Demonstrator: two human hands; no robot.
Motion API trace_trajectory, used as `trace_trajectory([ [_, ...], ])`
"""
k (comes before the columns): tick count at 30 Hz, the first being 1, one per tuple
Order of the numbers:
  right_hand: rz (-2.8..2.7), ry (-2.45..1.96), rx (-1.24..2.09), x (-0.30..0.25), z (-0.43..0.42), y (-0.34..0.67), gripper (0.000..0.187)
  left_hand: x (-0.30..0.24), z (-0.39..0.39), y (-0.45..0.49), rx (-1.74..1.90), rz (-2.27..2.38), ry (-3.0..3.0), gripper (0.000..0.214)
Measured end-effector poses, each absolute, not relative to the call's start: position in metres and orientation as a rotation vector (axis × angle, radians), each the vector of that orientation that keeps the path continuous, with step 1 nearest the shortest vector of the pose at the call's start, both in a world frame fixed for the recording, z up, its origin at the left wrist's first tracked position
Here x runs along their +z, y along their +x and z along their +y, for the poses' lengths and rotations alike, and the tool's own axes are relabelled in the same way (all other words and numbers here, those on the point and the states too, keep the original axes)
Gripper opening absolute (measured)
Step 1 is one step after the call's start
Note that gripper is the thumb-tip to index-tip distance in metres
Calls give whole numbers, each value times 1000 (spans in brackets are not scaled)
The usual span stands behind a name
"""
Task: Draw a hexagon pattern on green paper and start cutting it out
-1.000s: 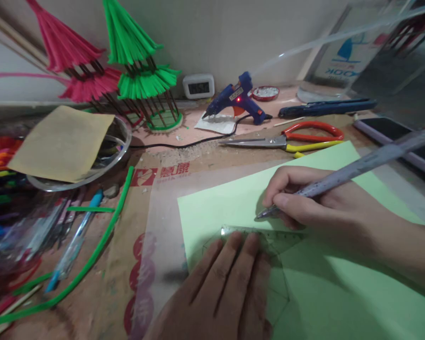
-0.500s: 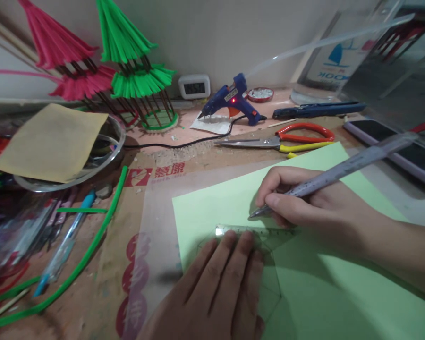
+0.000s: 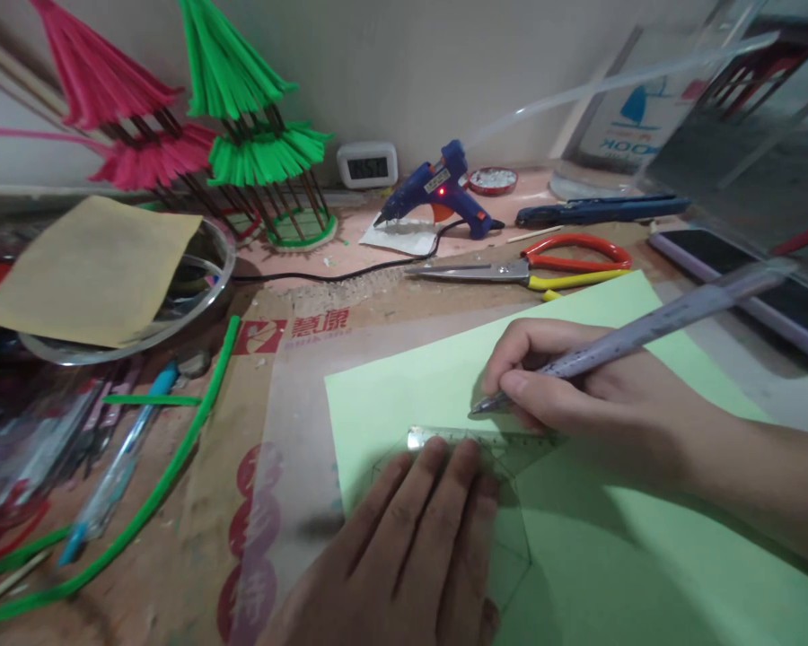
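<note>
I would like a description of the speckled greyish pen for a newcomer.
Find the large light green paper sheet. Over it, the right hand grips a slim, speckled greyish pen, tip pointing left. Unlike the dark, flat phone beyond, this is held.

Light: dim and flat overall; grey wall point(image 3: 390, 81) dull, my green paper point(image 3: 404, 386) the brightest broad surface. Source: direction, I cannot tell. Shadows: soft-edged; one across the paper below my right hand point(image 3: 592, 386), one dark patch off the outer side of my left hand point(image 3: 397, 556). Glare: white glint at the left end of my ruler point(image 3: 416, 438); red lamp point(image 3: 443, 191) glowing. Blur: packaged pens point(image 3: 74, 422) smeared, clock point(image 3: 367, 166) digits softened. Distortion: pink tower point(image 3: 108, 81) stretched toward the upper left corner.
</note>
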State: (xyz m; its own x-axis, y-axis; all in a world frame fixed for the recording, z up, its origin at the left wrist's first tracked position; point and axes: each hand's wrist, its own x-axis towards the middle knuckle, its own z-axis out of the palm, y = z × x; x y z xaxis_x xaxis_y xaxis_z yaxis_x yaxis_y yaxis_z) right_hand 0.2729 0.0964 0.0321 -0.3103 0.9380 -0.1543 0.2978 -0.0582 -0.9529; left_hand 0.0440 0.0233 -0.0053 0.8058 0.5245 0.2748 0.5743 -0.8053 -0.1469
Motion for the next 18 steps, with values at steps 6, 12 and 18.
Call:
trace_trajectory([
  [6,-1639,-1342,1402,33,98,272,7,-5,24,44,-365,-855,-2747,41],
  [12,-1628,-1345,1409,32,97,273,7,-6,21,45,-336,-848,-2762,42],
  [18,-1674,-1372,1359,34,98,272,7,-3,23,44,-295,-837,-2763,43],
])
